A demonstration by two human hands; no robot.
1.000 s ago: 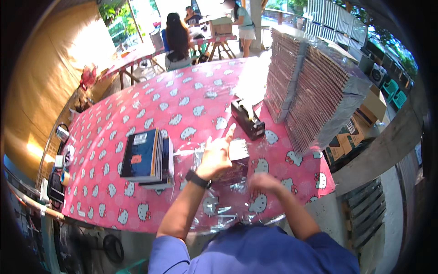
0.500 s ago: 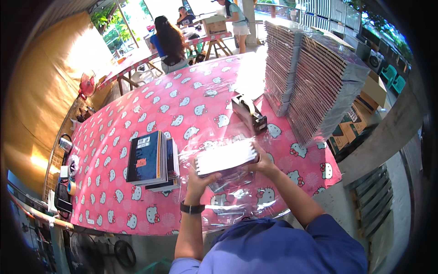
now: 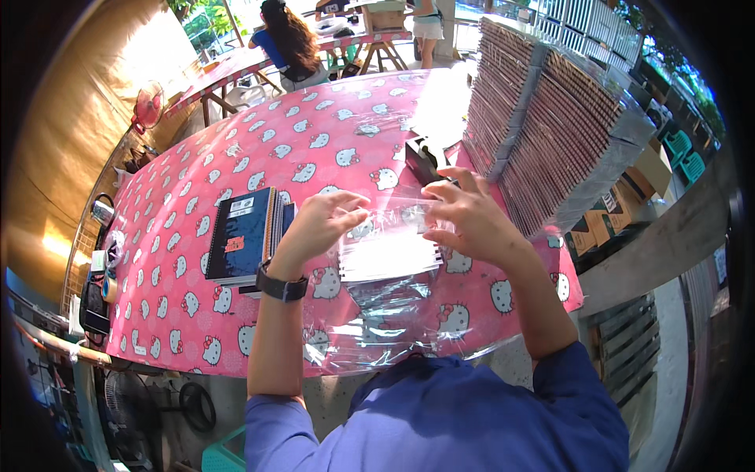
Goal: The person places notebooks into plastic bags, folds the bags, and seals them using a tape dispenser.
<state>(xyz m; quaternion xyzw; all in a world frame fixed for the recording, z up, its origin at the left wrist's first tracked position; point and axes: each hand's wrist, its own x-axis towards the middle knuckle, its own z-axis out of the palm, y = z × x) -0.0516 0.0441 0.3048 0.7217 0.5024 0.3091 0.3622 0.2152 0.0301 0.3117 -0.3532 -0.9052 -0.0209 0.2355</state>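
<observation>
A stack of spiral-bound notebooks (image 3: pixel 389 258), white side up and glaring in the sun, lies on clear plastic film (image 3: pixel 389 303) in front of me. My left hand (image 3: pixel 324 224), wearing a dark wristband, is at the far left of the stack, thumb and fingers pinched at the film's edge. Across from it, my right hand (image 3: pixel 472 214) has bent, partly spread fingers at the same film edge. The film stretches between both sets of fingertips, above the stack's far side. Left of my left hand sit dark-blue notebooks (image 3: pixel 240 236).
Beyond my right hand stands a black tape dispenser (image 3: pixel 427 160). Tall film-wrapped notebook stacks (image 3: pixel 543 126) rise at the right of the pink patterned table (image 3: pixel 177 259). Cardboard boxes (image 3: pixel 609 220) lie behind them. At the far table sits a person (image 3: pixel 287 47); other people are partly visible.
Both hands have let go of the notebook stack's sides and moved to its far side, where they handle the film. The stack now rests on the table, and the view has shifted.
</observation>
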